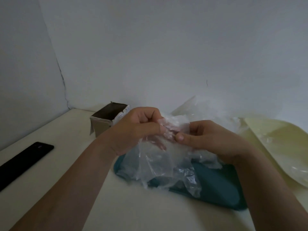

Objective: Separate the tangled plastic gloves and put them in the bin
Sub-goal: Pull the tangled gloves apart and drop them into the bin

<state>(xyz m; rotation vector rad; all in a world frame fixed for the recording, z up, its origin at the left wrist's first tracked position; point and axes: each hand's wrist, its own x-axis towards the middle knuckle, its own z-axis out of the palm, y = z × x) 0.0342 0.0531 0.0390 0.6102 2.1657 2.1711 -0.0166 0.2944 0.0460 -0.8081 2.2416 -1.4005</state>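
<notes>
A crumpled bundle of clear plastic gloves (166,157) hangs between my two hands above a teal tray (221,185). My left hand (136,129) pinches the top of the bundle with curled fingers. My right hand (208,137) pinches the same bundle from the right, thumb forward. Loose glove film drapes down onto the tray. A small open cardboard box (106,120), dark inside, stands behind my left hand near the wall.
A black flat phone-like object (25,159) lies at the left on the white table (66,147). A pale yellow tray (283,147) with some clear plastic on it sits at the right. More clear plastic (200,107) lies behind my hands by the wall.
</notes>
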